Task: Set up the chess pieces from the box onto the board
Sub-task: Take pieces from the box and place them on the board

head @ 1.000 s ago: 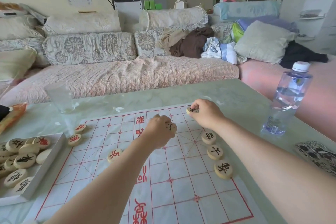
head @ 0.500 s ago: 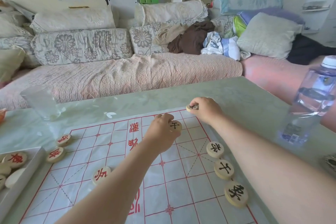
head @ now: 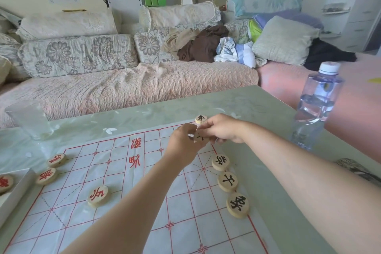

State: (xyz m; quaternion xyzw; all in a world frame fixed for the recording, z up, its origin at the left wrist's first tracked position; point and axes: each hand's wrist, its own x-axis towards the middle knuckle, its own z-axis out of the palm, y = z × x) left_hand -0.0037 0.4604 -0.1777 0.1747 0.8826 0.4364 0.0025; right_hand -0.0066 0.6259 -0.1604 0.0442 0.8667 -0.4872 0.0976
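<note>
Fingers (head: pixel 190 131) of the left hand (head: pixel 183 144) curl round a pale round wooden disc with a black character (head: pixel 199 136) at the far right of the white paper board with red grid lines (head: pixel 123 192); the right hand (head: pixel 223 129) meets it with bent fingertips, pinch or mere touch I cannot tell. Head view, likely risk: a fumbled hand-to-hand pass could drop the disc, or a knuckle could knock the black-lettered wooden disc at the far corner (head: pixel 201 118) off its point.

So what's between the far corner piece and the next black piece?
Both hands, in the head view: the left hand and right hand meet there, holding another piece between them.
</note>
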